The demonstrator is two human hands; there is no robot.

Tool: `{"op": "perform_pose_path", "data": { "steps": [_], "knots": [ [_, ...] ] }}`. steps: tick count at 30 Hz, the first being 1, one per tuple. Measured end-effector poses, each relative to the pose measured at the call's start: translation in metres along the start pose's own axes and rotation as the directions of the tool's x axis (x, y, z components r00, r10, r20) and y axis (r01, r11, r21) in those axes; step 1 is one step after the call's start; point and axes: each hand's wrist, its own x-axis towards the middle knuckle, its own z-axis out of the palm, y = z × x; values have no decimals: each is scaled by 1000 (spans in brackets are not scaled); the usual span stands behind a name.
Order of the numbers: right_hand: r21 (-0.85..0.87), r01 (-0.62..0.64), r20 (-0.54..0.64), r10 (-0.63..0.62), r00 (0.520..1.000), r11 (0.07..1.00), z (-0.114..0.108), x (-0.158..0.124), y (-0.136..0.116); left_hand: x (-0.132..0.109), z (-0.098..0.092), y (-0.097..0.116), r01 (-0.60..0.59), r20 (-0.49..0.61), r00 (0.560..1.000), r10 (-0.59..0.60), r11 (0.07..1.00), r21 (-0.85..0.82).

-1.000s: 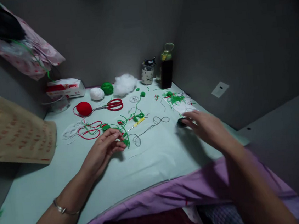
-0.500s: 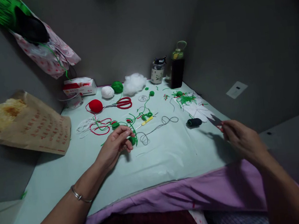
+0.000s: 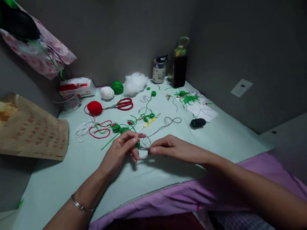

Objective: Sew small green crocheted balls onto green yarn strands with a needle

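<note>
My left hand [image 3: 124, 147] is closed in a pinch, holding what looks like a thin dark thread [image 3: 162, 128] that trails in loops across the table. Close against its fingers is a small green crochet piece [image 3: 137, 144], partly hidden. My right hand [image 3: 173, 149] has come up beside it, fingers closed around thread snips; the grey blades [image 3: 144, 149] point at the left fingertips, and the handle is covered. Just beyond the hands lie a yellow-handled crochet hook [image 3: 149, 122] and more green crochet pieces [image 3: 116, 128] with red and green yarn tails.
Red-handled scissors [image 3: 125, 104] lie beside a red yarn ball [image 3: 94, 107]. Behind are a white ball [image 3: 107, 93], a green ball [image 3: 117, 87] and stuffing [image 3: 135, 84]. A dark spool [image 3: 198, 122] and yarn scraps [image 3: 190, 98] are at right. A paper food bag [image 3: 40, 130] stands left.
My right hand has moved left from the table's right side, bringing the snips to my left hand. My left hand has stayed nearly in place. The view has shifted slightly.
</note>
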Motion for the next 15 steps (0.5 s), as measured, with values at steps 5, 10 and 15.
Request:
{"op": "perform_pose_path", "data": {
  "steps": [5,10,15],
  "knots": [
    [61,7,-11,-7,1000,998,2,9,-1,-1,-1,1,10,20,1000,-10,1000,7],
    [55,7,-17,-6,1000,998,-2,8,2,-1,-1,2,1,12,1000,-1,1000,-14],
    [46,2,-29,0,1000,999,-2,9,2,-1,0,1,2,20,1000,-2,1000,-10]
  ]
}}
